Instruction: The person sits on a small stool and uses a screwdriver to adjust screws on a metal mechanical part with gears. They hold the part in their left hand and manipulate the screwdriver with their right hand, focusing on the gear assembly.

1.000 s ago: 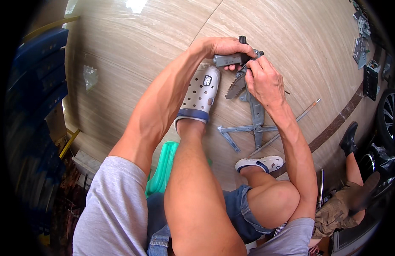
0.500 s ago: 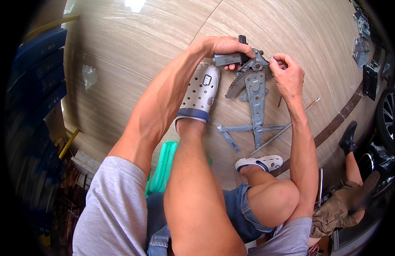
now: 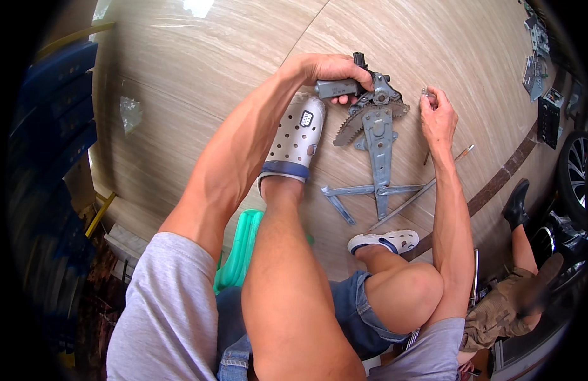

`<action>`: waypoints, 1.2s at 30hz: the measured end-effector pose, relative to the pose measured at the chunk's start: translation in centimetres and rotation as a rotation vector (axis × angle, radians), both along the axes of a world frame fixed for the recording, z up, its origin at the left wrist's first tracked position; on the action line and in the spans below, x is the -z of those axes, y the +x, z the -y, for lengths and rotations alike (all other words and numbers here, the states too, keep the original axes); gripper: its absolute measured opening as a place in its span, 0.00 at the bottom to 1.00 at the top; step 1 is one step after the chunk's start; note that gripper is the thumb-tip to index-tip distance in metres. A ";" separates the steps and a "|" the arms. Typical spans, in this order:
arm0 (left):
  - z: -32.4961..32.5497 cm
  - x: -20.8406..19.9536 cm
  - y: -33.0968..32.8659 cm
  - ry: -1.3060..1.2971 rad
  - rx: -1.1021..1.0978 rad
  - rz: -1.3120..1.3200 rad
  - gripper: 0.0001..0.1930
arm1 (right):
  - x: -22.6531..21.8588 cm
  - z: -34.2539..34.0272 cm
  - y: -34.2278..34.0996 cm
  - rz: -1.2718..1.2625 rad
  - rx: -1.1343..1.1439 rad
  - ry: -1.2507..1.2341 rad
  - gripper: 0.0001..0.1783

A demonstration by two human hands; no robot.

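place: car workshop | cues: tyre, window-regulator mechanism, loose parts on floor

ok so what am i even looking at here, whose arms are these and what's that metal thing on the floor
There is no machine here. The picture comes from a wide camera worn on a person's head, looking down, so the arms and knees rising from the bottom edge are that person's own, and the wide lens bends straight lines. The person sits low over a pale wood-look floor. The left hand grips the grey motor block at the top of a metal car-window lifting mechanism, a toothed fan-shaped plate with crossed arms lying on the floor. The right hand pinches something small beside it, too small to identify. A thin rod lies nearby. The grey clog is on the person's foot. Another person crouches at the lower right edge.
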State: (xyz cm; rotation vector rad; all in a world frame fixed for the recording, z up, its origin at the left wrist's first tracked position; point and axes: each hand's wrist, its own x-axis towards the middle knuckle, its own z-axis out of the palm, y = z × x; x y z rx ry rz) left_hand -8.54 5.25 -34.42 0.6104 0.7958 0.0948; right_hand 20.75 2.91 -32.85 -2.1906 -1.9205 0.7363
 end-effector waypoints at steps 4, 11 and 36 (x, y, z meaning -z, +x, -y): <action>0.2 0.3 -0.2 0.001 -0.008 0.008 0.15 | -1.2 0.3 -1.0 -0.009 0.080 -0.024 0.14; 0.2 0.1 -0.4 0.028 0.017 0.008 0.13 | -4.5 -0.2 -5.3 -0.138 -0.134 0.159 0.09; 0.0 1.0 -0.1 0.016 0.041 0.059 0.11 | -5.0 0.0 -9.0 -0.076 -0.391 0.187 0.07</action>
